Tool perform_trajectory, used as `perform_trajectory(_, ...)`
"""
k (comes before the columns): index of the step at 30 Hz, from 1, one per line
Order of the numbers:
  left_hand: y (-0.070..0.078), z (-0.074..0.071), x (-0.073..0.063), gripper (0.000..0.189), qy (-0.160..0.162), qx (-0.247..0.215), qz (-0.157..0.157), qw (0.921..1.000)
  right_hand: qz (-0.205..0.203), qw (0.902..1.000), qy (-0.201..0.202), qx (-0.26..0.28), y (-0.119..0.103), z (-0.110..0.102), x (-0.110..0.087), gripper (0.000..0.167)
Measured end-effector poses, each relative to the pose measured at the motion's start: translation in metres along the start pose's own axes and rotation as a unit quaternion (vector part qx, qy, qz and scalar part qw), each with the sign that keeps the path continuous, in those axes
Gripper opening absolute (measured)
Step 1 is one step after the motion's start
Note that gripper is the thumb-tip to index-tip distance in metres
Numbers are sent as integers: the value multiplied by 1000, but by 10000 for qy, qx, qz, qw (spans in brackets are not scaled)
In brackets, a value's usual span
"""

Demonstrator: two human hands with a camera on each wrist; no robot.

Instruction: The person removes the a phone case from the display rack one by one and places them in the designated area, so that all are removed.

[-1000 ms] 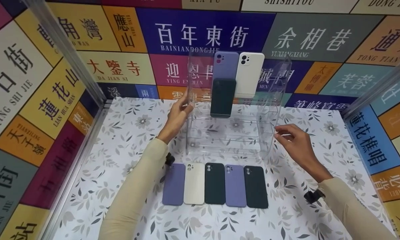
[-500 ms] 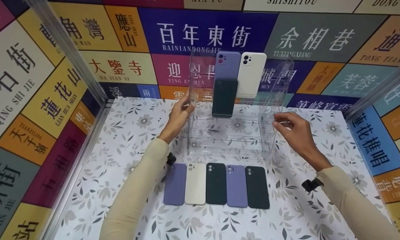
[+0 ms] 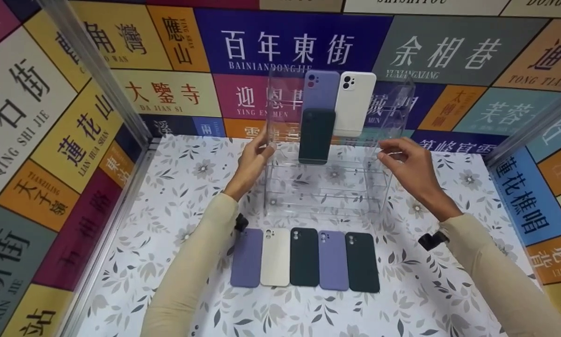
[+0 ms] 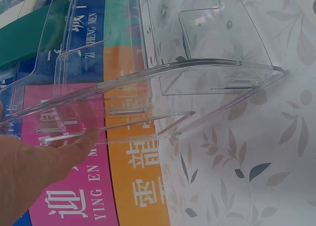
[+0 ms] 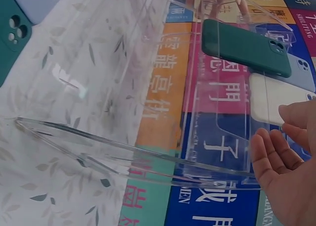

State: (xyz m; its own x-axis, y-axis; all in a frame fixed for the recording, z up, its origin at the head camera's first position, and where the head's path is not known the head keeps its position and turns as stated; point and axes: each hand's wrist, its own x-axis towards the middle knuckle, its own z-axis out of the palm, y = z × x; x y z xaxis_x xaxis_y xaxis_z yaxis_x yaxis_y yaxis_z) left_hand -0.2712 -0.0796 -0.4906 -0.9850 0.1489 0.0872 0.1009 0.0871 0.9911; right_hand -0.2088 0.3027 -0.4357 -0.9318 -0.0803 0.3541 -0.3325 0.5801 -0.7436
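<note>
A clear acrylic tiered display stand (image 3: 317, 187) is upright on the table. My left hand (image 3: 252, 164) grips its left side panel, thumb in front; the left wrist view shows that hand (image 4: 44, 167) at the panel's edge. My right hand (image 3: 411, 164) is at the stand's right edge, loosely bent, with nothing visible between its fingers (image 5: 264, 154). On the stand's upper tiers are a purple phone case (image 3: 321, 89), a white phone case (image 3: 356, 103) and a dark green phone case (image 3: 316, 135). The green one partly covers the purple one.
In front of the stand several phone cases lie side by side, including a white one (image 3: 275, 257) and a dark green one (image 3: 362, 262) at the right end. The tabletop (image 3: 144, 262) has a leaf print. Sign-patterned walls (image 3: 289, 42) enclose it at the back and sides.
My right hand has moved up along the right side of the stand. My left hand keeps its hold, and the phone cases stay in place.
</note>
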Motion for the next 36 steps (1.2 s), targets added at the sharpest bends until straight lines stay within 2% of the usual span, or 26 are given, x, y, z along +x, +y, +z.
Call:
perform_trajectory(10, 2, -1, 0, 69, 103, 113, -33, 9999, -200, 9998, -60, -54, -19, 6, 28, 27)
perform_trajectory(17, 1, 3, -2, 70, 79, 115, 71, 9999, -364, 9992, -149, -95, -22, 20, 38, 28)
perform_trajectory(27, -1, 4, 1, 73, 163, 58, -63, 9998, -529, 9984, -164, 74, -31, 39, 54, 28)
perform_trajectory(31, 0, 5, 2, 79, 159, 47, -153, 9997, -539, 9983, -181, 87, -36, 43, 57, 29)
perform_trajectory(36, 1, 7, 4, 85, 263, 257, 43, 9993, -558, 9982, -177, 150, -39, 47, 60, 30)
